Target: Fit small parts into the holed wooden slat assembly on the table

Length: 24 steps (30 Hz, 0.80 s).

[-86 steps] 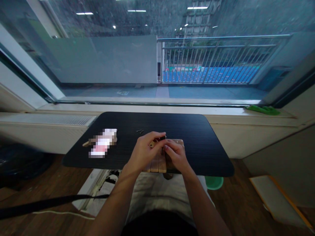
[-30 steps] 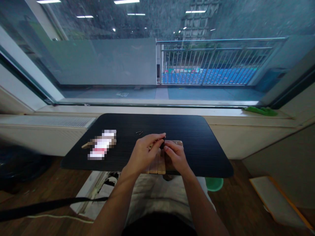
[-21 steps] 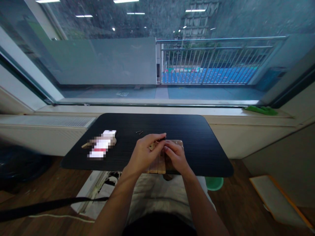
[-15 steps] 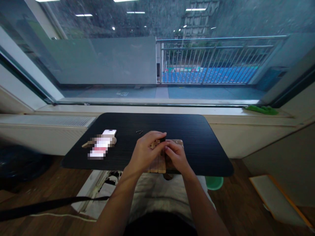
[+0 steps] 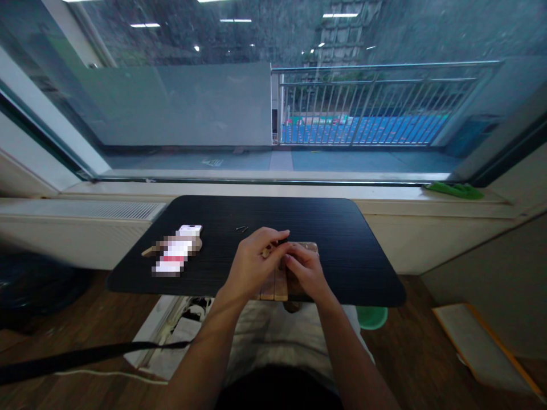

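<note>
The left hand (image 5: 251, 259) is now laying its thumb against the right hand (image 5: 306, 272), wooden block (image 5: 280, 286) lying toward six o'clock; I cannot tell what the fingers are pinching.

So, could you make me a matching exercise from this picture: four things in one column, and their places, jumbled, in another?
Things
1. wooden piece
2. small metal pins
3. green cloth
4. green basin

Places
A. on the window sill
B. below the black table, to the right
C. partly hidden by the left hand and right hand
D. on the black table, beyond the left hand

Pairs: 1-C, 2-D, 3-A, 4-B
</note>
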Available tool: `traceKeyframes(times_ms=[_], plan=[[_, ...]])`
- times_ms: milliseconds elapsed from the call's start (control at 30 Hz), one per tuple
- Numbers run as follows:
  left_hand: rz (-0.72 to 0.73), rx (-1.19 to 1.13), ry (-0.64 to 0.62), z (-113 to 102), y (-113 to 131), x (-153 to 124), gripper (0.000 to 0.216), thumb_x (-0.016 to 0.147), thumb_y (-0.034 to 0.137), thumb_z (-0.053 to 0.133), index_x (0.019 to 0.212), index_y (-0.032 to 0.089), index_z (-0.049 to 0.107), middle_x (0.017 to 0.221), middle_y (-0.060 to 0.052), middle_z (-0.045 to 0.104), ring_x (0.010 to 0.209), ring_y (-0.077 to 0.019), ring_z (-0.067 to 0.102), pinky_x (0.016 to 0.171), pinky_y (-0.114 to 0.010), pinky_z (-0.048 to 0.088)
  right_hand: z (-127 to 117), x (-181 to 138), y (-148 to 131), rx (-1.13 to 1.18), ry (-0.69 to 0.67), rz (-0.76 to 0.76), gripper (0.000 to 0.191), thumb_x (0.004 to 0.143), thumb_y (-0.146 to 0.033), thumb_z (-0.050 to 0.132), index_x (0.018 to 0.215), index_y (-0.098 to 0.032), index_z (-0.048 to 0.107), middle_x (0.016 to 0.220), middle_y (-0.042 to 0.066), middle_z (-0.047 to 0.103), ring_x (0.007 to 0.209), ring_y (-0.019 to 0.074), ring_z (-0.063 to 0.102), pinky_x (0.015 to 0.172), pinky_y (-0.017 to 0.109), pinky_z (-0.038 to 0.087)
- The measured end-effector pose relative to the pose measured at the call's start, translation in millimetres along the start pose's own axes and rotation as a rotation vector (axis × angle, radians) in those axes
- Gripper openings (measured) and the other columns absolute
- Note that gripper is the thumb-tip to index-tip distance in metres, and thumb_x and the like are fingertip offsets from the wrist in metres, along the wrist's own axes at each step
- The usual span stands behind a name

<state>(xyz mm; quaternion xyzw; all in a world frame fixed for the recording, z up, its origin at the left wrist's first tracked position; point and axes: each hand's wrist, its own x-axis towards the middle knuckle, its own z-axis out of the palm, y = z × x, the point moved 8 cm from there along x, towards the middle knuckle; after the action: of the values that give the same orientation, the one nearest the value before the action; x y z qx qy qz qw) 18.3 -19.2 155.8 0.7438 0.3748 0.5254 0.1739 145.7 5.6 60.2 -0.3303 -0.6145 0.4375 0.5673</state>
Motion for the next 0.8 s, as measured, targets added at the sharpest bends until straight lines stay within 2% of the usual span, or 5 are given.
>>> traceKeyframes(times_ms=[333, 800], plan=[[-0.041, -0.006, -0.025, 1, -1, -1, 0.016, 0.088, 0.019, 0.068, 0.102, 0.019, 0.075, 0.094, -0.005, 0.078, 0.083, -0.017, 0.072, 0.079, -0.029, 0.059, 1, -1, 6, 0.009, 0.005, 0.061, 0.018, 0.084, -0.036, 0.069, 0.096, -0.023, 0.077, 0.096, 0.004, 0.076, 0.09, 0.0213, 0.068, 0.084, 0.035, 0.054], [-0.087, 0.001, -0.022, 2, -3, -4, 0.019, 0.089, 0.018, 0.064, 0.105, 0.018, 0.076, 0.103, -0.008, 0.08, 0.095, -0.0203, 0.075, 0.09, -0.034, 0.059, 4, 2, -5, 0.014, -0.037, 0.008, 0.021, 0.091, -0.037, 0.064, 0.1, -0.026, 0.078, 0.107, 0.005, 0.077, 0.104, 0.0226, 0.069, 0.096, 0.039, 0.053]])
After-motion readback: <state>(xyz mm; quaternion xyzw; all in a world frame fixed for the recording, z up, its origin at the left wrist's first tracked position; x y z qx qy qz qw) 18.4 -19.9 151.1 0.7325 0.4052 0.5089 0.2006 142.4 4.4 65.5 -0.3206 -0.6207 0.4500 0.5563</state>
